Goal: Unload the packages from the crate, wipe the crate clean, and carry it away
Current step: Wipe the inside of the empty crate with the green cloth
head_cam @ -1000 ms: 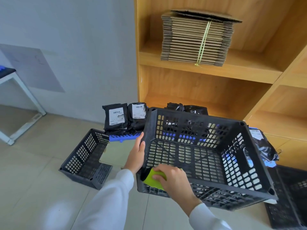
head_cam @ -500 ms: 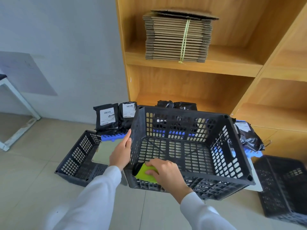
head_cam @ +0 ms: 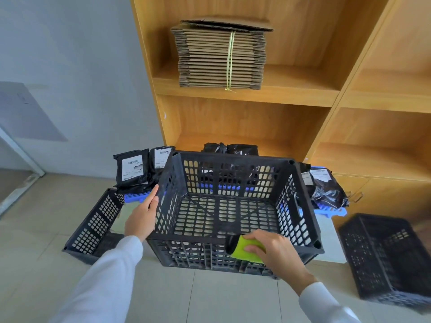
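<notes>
A black slotted crate (head_cam: 233, 157) with nothing inside it is in front of me. My left hand (head_cam: 142, 216) presses flat against the outside of its left wall. My right hand (head_cam: 271, 249) grips a yellow-green sponge (head_cam: 242, 249) against the crate's near rim, right of middle. Black packages with white labels (head_cam: 131, 170) lean on a blue pallet (head_cam: 137, 197) behind the crate at the left. More black packages (head_cam: 328, 190) lie behind it at the right.
A second black crate (head_cam: 93, 226) sits on the floor at the left and a third (head_cam: 384, 255) at the right. A wooden shelf unit (head_cam: 256, 96) stands behind, with a tied stack of flat cardboard (head_cam: 221, 54) on it. Tiled floor lies below.
My right hand has slid the sponge along the near rim from the left corner toward the right. The view has shifted, and my left hand stays on the left wall.
</notes>
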